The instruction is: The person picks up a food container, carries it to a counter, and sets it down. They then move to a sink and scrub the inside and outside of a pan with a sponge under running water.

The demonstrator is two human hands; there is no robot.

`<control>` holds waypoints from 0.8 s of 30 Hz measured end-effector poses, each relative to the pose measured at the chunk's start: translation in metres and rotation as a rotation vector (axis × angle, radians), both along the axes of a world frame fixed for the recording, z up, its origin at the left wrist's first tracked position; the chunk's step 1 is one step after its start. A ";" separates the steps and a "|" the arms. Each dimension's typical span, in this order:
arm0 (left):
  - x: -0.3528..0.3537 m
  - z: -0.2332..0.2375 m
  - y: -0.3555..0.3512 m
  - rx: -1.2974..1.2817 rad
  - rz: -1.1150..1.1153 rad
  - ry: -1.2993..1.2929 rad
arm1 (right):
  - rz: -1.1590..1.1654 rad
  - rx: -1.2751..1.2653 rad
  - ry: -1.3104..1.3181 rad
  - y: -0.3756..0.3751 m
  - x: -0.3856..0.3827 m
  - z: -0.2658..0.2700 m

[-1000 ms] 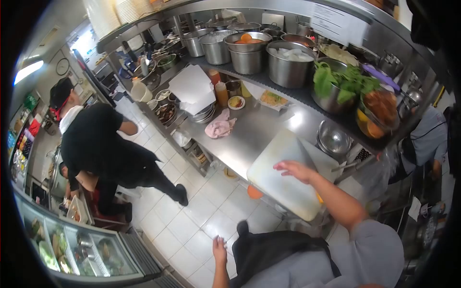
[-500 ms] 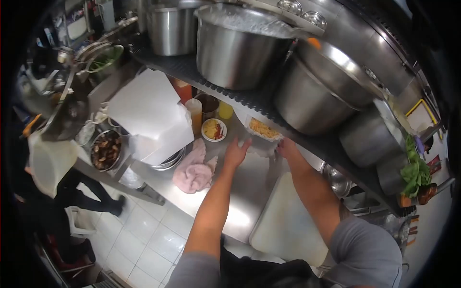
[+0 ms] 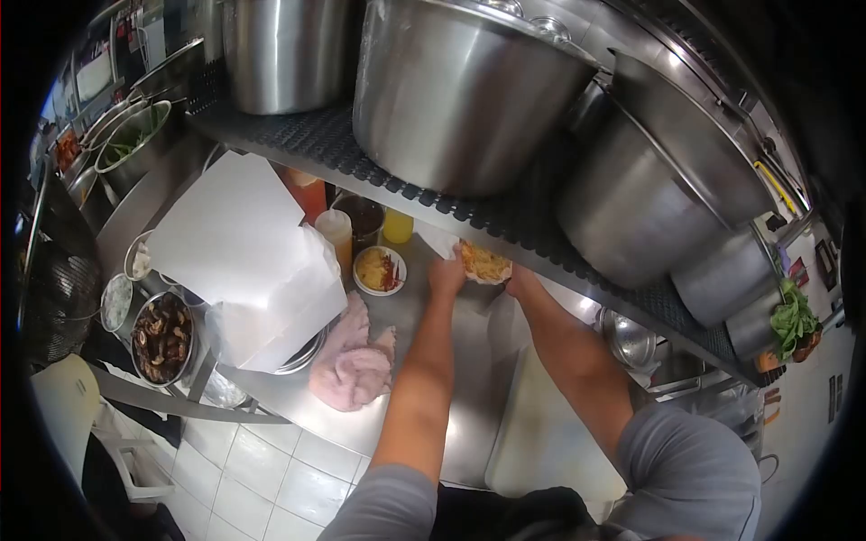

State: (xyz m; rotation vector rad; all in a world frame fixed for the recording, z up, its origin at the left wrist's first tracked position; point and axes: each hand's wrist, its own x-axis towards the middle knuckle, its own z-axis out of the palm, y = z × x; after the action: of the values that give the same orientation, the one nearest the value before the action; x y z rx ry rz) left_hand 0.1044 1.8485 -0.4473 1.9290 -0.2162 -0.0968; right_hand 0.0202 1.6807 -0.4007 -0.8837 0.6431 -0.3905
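Under the front edge of the shelf sits a white takeout box (image 3: 487, 279) filled with yellowish-orange food that looks like noodles or shreds (image 3: 485, 261). My left hand (image 3: 446, 274) grips its left side, fingers partly hidden behind the wrist. At the right side, my right hand (image 3: 517, 281) holds the box edge, its fingers mostly covered by the shelf and the box. A small white bowl (image 3: 380, 270) with yellow and red pieces stands left of my left hand. Near it is a crumpled pink cloth (image 3: 354, 370) on the steel counter (image 3: 456, 397).
Large steel pots (image 3: 469, 99) line the black shelf (image 3: 298, 135) above my hands. White takeout boxes (image 3: 230, 225) are stacked on the left, beside sauce bottles (image 3: 336, 236) and a bowl of dark browned pieces (image 3: 162, 338). A cutting board (image 3: 541, 433) lies near my body.
My left hand has moved from beside the box, fingers spread, to its left side and closed on it. My right hand stays at its right side. The view has shifted.
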 end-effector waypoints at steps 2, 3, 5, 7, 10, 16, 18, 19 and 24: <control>-0.028 0.031 0.019 -0.084 0.033 0.043 | 0.013 0.002 -0.008 0.009 -0.004 0.006; -0.041 0.042 0.025 -0.152 0.069 0.063 | 0.020 0.001 -0.009 0.016 -0.006 0.008; -0.057 0.045 0.030 -0.267 0.139 0.106 | 0.051 0.011 -0.001 0.029 -0.015 0.017; -0.073 0.050 0.039 -0.332 0.190 0.128 | 0.095 0.025 0.012 0.042 -0.023 0.025; -0.091 0.057 0.053 -0.304 0.221 0.173 | 0.184 0.058 0.008 0.050 -0.031 0.025; -0.118 0.079 0.082 -0.171 0.174 0.239 | 0.414 0.174 0.056 0.003 -0.042 -0.036; -0.126 0.080 0.086 -0.145 0.176 0.216 | 0.482 0.183 0.061 0.021 -0.049 -0.014; -0.130 0.076 0.086 -0.191 0.175 0.222 | 0.458 0.167 0.047 0.025 -0.052 -0.013; -0.153 0.065 0.082 -0.367 0.200 0.090 | 0.125 -0.019 0.074 0.075 -0.074 0.034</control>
State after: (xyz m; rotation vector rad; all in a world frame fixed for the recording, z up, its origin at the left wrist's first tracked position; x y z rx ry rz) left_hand -0.0483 1.9303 -0.3819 1.5670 0.0209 -0.0092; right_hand -0.0535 1.7558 -0.3664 -0.9547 0.6494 -0.2530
